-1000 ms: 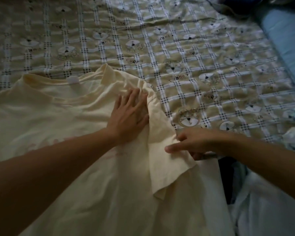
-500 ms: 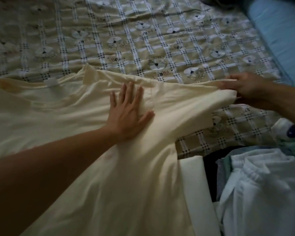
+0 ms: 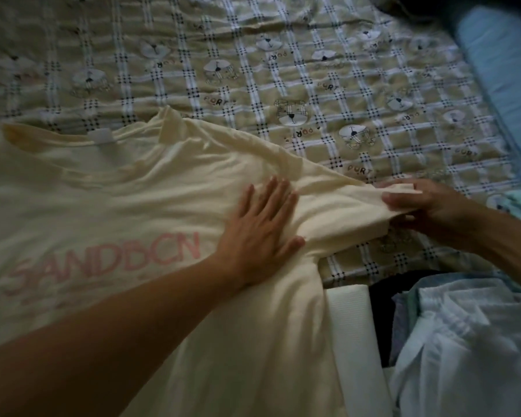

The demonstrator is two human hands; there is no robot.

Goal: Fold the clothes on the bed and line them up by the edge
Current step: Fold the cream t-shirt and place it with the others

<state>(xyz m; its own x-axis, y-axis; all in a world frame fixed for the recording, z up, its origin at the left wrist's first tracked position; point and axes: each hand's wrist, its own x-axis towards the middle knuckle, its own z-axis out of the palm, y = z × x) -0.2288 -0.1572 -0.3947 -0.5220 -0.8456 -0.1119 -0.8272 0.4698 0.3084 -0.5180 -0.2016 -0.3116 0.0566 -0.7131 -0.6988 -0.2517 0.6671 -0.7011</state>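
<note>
1. One cream T-shirt (image 3: 109, 206) with pink "SANDBCN" print lay spread face-up on the bed (image 3: 313, 85), neck label toward the far side; not yet folded.
2. Left hand (image 3: 259, 233) lay flat on the shirt's chest near the armpit, fingers (image 3: 271, 200) spread open, pinning cloth, gripping nothing.
3. Right hand (image 3: 427, 206) held the sleeve (image 3: 343, 212) end, fingers closed on its hem, sleeve stretched out sideways over the checked bear-print bedsheet.
4. Judged step: sleeve being straightened or readied for folding inward across the body; no fold made on this shirt as far as visible.
5. Heap of pale clothes (image 3: 463, 341) lay at lower right, unfolded and jumbled, with a dark item partly under it; a white folded-looking piece (image 3: 352, 332) sat just beside the shirt's side.
6. No lined-up row of folded clothes was visible by the bed edge, though the edge near the person was out of frame.
7. Progress judged early: the shirt and the heap were left to fold, then the lining up.
</note>
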